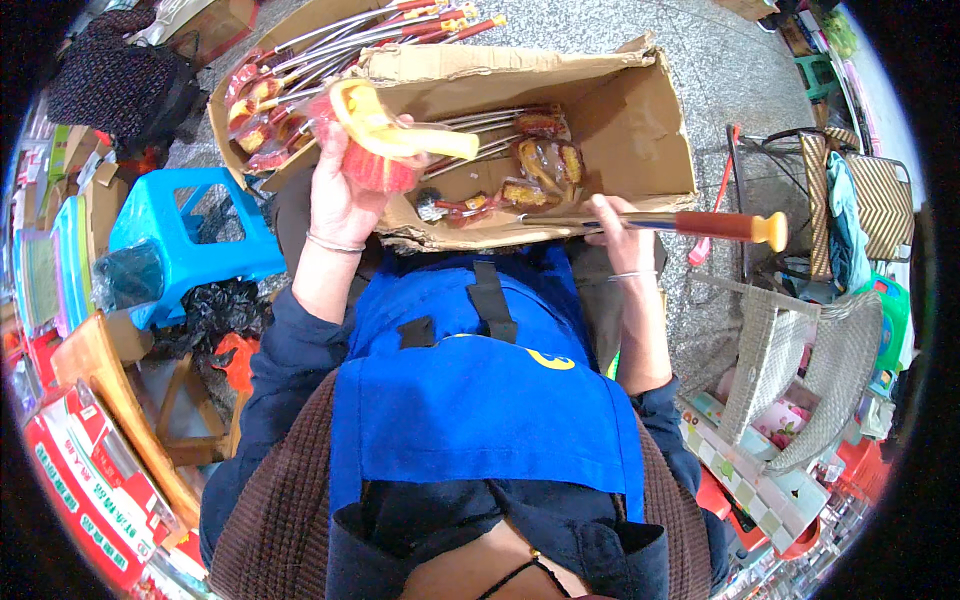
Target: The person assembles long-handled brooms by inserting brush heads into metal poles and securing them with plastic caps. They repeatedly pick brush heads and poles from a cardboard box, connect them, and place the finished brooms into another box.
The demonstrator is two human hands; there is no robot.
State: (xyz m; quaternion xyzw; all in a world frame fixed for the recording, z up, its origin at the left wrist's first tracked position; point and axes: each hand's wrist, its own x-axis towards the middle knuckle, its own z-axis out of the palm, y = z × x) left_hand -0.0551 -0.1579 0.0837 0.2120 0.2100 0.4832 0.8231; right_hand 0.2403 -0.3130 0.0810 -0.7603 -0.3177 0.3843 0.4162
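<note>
My left hand (343, 185) is raised over the near-left part of a cardboard box (625, 85). Its fingers wrap a brush head (385, 165) with red bristles and a curved yellow body, whose yellow neck (455, 145) points right. Above the box's near edge, my right hand (622, 245) closes round a long metal handle (730, 226) with a brown-red grip and a yellow end cap. Handle and brush head are apart. Inside the box lie more metal rods (490, 122) and several brush heads in clear plastic (545, 165).
Farther left, a second cardboard box (222, 115) holds many long-handled brushes (330, 50). A blue plastic stool (190, 215) stands to my left beside black plastic bags (225, 315). On the right are a patterned folding chair (875, 205) and a grey woven basket (775, 350).
</note>
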